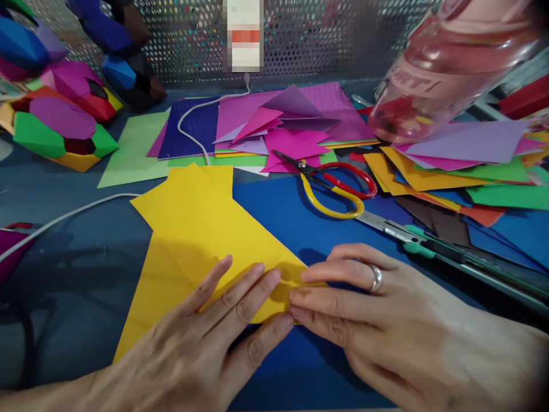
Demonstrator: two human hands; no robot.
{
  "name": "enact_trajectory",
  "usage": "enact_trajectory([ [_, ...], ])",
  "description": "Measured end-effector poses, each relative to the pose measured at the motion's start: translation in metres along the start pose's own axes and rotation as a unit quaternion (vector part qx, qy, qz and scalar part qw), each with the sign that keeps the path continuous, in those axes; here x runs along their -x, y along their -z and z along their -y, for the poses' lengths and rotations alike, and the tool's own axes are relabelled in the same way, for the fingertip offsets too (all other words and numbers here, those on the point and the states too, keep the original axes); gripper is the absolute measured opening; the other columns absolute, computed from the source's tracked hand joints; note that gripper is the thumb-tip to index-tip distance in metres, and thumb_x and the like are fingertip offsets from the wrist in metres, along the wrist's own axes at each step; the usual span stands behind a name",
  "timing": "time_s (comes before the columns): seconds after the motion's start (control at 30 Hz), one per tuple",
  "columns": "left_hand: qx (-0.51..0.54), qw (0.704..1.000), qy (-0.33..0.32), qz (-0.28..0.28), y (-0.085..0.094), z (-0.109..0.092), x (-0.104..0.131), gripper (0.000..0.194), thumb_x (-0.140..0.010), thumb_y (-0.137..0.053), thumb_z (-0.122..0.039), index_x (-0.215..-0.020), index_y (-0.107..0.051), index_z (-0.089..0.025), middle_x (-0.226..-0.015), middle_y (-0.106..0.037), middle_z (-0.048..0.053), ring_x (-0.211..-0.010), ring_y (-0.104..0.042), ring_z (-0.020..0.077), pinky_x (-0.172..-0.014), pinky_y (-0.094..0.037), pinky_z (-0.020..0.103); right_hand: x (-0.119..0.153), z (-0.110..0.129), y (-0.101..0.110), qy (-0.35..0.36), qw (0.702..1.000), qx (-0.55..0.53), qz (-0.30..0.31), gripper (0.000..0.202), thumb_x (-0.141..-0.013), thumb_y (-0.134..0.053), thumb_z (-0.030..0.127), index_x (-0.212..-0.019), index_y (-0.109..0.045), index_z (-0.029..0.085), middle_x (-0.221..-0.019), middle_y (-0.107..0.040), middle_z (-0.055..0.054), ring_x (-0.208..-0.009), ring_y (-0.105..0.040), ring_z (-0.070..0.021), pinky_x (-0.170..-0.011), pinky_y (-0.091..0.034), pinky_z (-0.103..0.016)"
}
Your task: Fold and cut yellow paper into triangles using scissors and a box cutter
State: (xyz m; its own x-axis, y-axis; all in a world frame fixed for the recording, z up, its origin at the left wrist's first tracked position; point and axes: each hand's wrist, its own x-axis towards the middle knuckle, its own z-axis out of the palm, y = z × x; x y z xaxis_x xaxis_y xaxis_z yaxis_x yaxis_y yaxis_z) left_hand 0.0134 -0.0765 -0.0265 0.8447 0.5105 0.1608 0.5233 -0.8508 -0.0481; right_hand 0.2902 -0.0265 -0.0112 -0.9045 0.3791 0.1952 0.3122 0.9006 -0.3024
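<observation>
A folded sheet of yellow paper [206, 229] lies slanted in front of me, over other yellow paper [137, 303]. My left hand [227, 326] rests on its lower part, fingers spread and pressing on the surface. At the sheet's right-hand corner, the fingertips of my right hand [355, 309] are brought together on the paper's edge; its thumb is hidden. A silver ring [376, 279] sits on one right finger. Beneath the yellow paper is a blue sheet [266, 212]. Scissors [330, 183] with red and yellow handles lie just beyond my right hand.
A green box cutter [424, 243] lies right of the scissors. Coloured paper piles [291, 114] [446, 171] fill the back and right, beside a pink bottle [446, 74]. Folded paper models [64, 129] stand back left. A white cable [77, 212] crosses the table before a perforated metal panel [189, 40].
</observation>
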Motion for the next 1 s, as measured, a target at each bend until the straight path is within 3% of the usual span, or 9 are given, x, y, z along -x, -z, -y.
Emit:
enact_trajectory([
  [0.17, -0.004, 1.000, 0.004, -0.005, 0.002, 0.000, 0.000, 0.057, -0.094, -0.049, -0.026, -0.149, -0.042, -0.018, -0.152, -0.047, 0.009, -0.144, -0.038, 0.0279, -0.123, -0.013, 0.052, 0.004, 0.007, -0.004, 0.024, 0.998, 0.054, -0.019, 0.031, -0.101, -0.043, 0.025, -0.103, -0.074, 0.025, -0.132, -0.066, 0.007, -0.125, -0.055, -0.0135, -0.118, -0.027, -0.030],
  [0.3, 0.025, 0.999, 0.034, -0.005, 0.006, -0.003, 0.008, 0.055, -0.095, -0.047, -0.037, -0.146, -0.047, -0.017, -0.154, -0.044, 0.006, -0.145, -0.036, 0.0265, -0.125, -0.010, 0.051, 0.003, 0.010, 0.000, -0.013, 0.999, 0.037, -0.018, 0.027, -0.097, -0.050, 0.023, -0.112, -0.073, 0.024, -0.130, -0.067, 0.007, -0.124, -0.057, -0.0143, -0.119, -0.023, -0.029],
  [0.4, 0.027, 0.998, 0.052, 0.005, 0.012, -0.004, 0.021, 0.060, -0.095, -0.048, -0.049, -0.145, -0.047, -0.015, -0.153, -0.045, 0.005, -0.145, -0.036, 0.0267, -0.125, -0.011, 0.052, 0.004, 0.009, 0.001, 0.000, 0.998, 0.052, -0.028, 0.031, -0.095, -0.053, 0.022, -0.121, -0.069, 0.022, -0.129, -0.068, 0.005, -0.121, -0.059, -0.0147, -0.113, -0.033, -0.031],
  [0.5, 0.002, 0.998, 0.045, 0.040, 0.018, -0.003, 0.037, 0.065, -0.095, -0.051, -0.049, -0.148, -0.041, -0.013, -0.153, -0.046, 0.006, -0.146, -0.034, 0.0253, -0.125, -0.009, 0.051, 0.003, 0.006, 0.000, 0.026, 0.997, 0.070, -0.038, 0.036, -0.095, -0.051, 0.023, -0.127, -0.065, 0.019, -0.132, -0.066, 0.002, -0.120, -0.060, -0.0160, -0.106, -0.039, -0.033],
  [0.63, -0.027, 0.994, 0.057, 0.087, 0.026, -0.001, 0.051, 0.070, -0.093, -0.055, -0.046, -0.151, -0.036, -0.012, -0.156, -0.040, 0.008, -0.147, -0.033, 0.0264, -0.125, -0.007, 0.048, 0.002, 0.006, -0.001, 0.026, 0.997, 0.059, -0.033, 0.038, -0.094, -0.050, 0.021, -0.129, -0.064, 0.017, -0.133, -0.066, -0.002, -0.119, -0.060, -0.0181, -0.105, -0.037, -0.034],
  [0.87, 0.004, 0.998, 0.051, 0.041, 0.028, -0.002, 0.041, 0.072, -0.092, -0.056, -0.044, -0.151, -0.034, -0.008, -0.158, -0.037, 0.010, -0.148, -0.030, 0.0257, -0.126, -0.010, 0.046, 0.002, 0.005, -0.003, 0.058, 0.994, 0.089, -0.032, 0.036, -0.096, -0.048, 0.023, -0.127, -0.065, 0.016, -0.135, -0.064, -0.002, -0.119, -0.059, -0.0181, -0.104, -0.034, -0.035],
  [1.0, 0.030, 0.999, 0.030, 0.022, 0.020, -0.008, 0.035, 0.073, -0.091, -0.060, -0.035, -0.150, -0.033, -0.002, -0.155, -0.042, 0.014, -0.148, -0.029, 0.0262, -0.124, -0.024, 0.040, 0.000, 0.004, -0.002, 0.074, 0.993, 0.093, -0.010, 0.040, -0.097, -0.044, 0.027, -0.130, -0.062, 0.014, -0.135, -0.065, -0.004, -0.120, -0.057, -0.0184, -0.104, -0.032, -0.038],
])
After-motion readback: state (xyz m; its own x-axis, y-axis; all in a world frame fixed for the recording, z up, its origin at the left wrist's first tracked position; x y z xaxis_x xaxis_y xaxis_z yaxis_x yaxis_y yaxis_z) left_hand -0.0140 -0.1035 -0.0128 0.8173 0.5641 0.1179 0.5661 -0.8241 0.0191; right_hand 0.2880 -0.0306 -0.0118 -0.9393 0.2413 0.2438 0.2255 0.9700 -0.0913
